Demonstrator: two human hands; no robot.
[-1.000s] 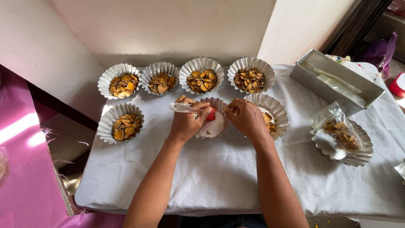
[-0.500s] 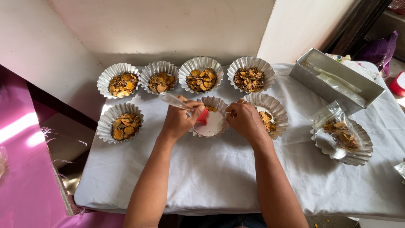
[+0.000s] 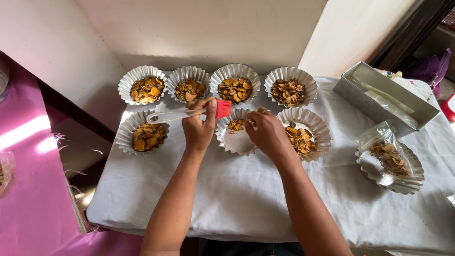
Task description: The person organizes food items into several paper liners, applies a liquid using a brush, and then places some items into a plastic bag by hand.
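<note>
My left hand (image 3: 199, 127) grips a pastry brush (image 3: 182, 114) with a clear handle and red bristles, held level over the table. The bristles hover just above the far rim of a fluted foil cup (image 3: 235, 141) that is tilted and holds a few yellow-brown flakes. My right hand (image 3: 266, 133) holds that cup by its right rim. Several other foil cups filled with the same flakes surround it: a row of them behind (image 3: 236, 87), one at the left (image 3: 143, 134) and one at the right (image 3: 306, 132).
A white cloth (image 3: 237, 199) covers the table. At the right stand a rectangular metal tin (image 3: 384, 97) and a foil cup with a clear bag of flakes (image 3: 391, 159). A pink sheet (image 3: 28, 189) lies at the left. A wall rises behind the cups.
My left hand has lifted the brush out of the tilted cup and turned it level, the bristles now above the cup's far rim. My right hand keeps its hold on the cup.
</note>
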